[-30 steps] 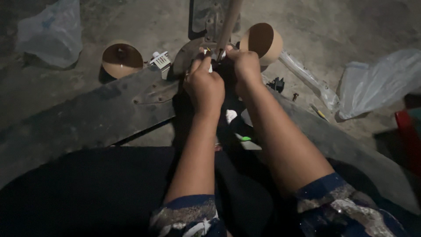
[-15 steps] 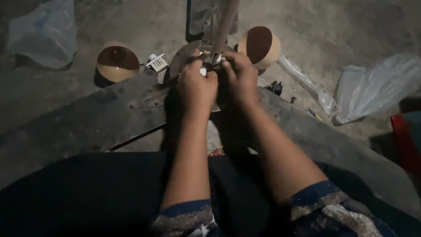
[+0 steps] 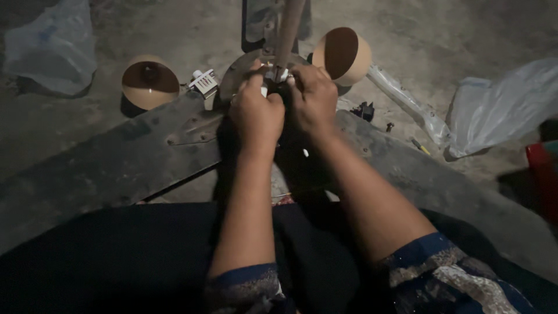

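A ceiling fan lies on the floor with its round hub (image 3: 237, 71) and metal rod (image 3: 289, 29) pointing away from me. My left hand (image 3: 256, 113) and my right hand (image 3: 314, 96) meet at the foot of the rod. The fingers of both pinch a small white part (image 3: 274, 75) there. My hands hide most of the hub and what the part joins to. One dark blade (image 3: 116, 157) runs out to the left and another blade (image 3: 442, 186) to the right.
Two tan cup-shaped covers lie open, one at the left (image 3: 149, 81) and one right of the rod (image 3: 343, 55). A small white ribbed piece (image 3: 203, 81) sits by the hub. Clear plastic bags (image 3: 500, 110) (image 3: 49, 46) lie at both sides, and a red object (image 3: 546, 168) at the right edge.
Both hands have stayed at the foot of the rod, and their fingers have drawn closer together around the white part. The view has shifted slightly.
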